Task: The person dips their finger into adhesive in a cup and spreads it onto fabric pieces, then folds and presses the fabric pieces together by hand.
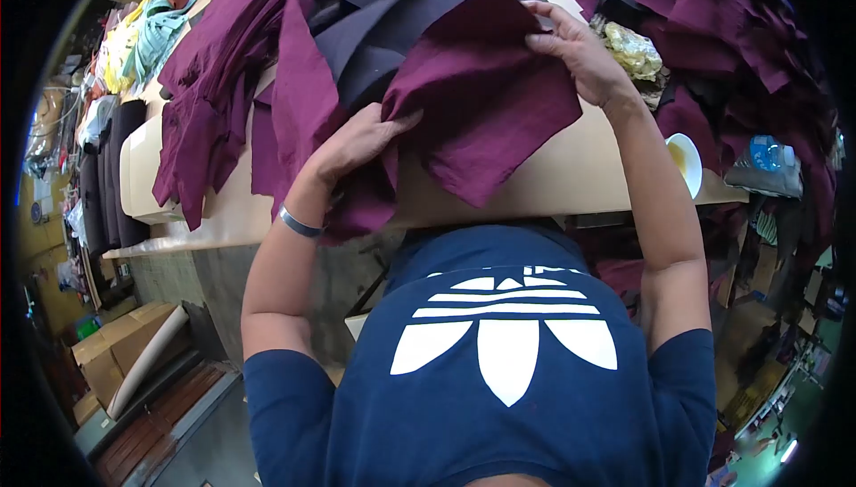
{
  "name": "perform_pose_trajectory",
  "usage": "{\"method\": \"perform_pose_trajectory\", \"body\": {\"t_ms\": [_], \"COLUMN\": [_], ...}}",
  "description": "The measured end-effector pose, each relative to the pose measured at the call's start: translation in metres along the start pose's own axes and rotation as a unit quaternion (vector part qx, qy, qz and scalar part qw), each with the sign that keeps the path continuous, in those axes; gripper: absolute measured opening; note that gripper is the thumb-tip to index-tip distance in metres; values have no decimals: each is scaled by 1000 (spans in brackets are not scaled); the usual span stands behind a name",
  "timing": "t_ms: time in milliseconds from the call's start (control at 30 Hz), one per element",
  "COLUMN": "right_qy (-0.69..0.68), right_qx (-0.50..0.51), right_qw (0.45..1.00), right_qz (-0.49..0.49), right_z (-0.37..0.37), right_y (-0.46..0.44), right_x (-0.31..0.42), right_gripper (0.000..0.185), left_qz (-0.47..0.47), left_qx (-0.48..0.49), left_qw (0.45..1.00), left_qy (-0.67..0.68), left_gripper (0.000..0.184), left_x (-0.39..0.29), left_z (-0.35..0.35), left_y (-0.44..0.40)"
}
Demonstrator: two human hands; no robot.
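Observation:
Between my hands a maroon fabric piece (486, 99) hangs over the table's front part. My left hand (370, 135) is closed on its left side, with the thumb lying on top of the cloth. Up at its right corner, my right hand (571, 50) pinches the edge between thumb and fingers. Dark grey fabric (383, 19) lies behind and partly under the maroon piece. More maroon cloth (209, 77) is spread to the left, its lower edges hanging loosely over the tabletop.
A heap of maroon pieces (713, 32) covers the right side of the table (535, 179). Near my right forearm are a crumpled yellowish bundle (635, 52), a white bowl (685, 164) and a plastic bottle (769, 153). Dark rolled cloth (125, 175) hangs at the left.

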State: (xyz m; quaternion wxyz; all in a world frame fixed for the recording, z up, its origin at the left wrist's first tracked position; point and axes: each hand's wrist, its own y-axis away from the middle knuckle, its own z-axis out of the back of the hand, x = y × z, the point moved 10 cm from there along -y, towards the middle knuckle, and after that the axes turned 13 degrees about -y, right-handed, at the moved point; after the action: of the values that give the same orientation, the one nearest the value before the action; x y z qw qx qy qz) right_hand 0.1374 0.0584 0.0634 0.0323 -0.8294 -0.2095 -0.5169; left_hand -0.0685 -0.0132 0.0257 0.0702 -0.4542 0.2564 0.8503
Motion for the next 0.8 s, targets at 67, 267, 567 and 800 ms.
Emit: {"method": "perform_pose_trajectory", "body": {"t_ms": [67,267,567,800], "right_qy": [-39,19,-5,-11], "right_qx": [-29,-88,-109,-154], "right_qw": [999,996,993,985], "right_qz": [-22,-12,32,71], "right_z": [10,33,24,39], "right_y": [-10,-25,-20,-24], "right_x": [-11,-28,-27,-54], "right_gripper": [39,31,31,33], "left_qz": [42,60,15,58], "left_qx": [24,87,150,172], "left_qw": [995,991,980,978], "left_qy": [85,82,129,104], "left_gripper": [48,40,45,28], "left_x": [-14,3,-10,8], "left_z": [-3,-15,-23,-33], "left_y": [12,12,23,26]}}
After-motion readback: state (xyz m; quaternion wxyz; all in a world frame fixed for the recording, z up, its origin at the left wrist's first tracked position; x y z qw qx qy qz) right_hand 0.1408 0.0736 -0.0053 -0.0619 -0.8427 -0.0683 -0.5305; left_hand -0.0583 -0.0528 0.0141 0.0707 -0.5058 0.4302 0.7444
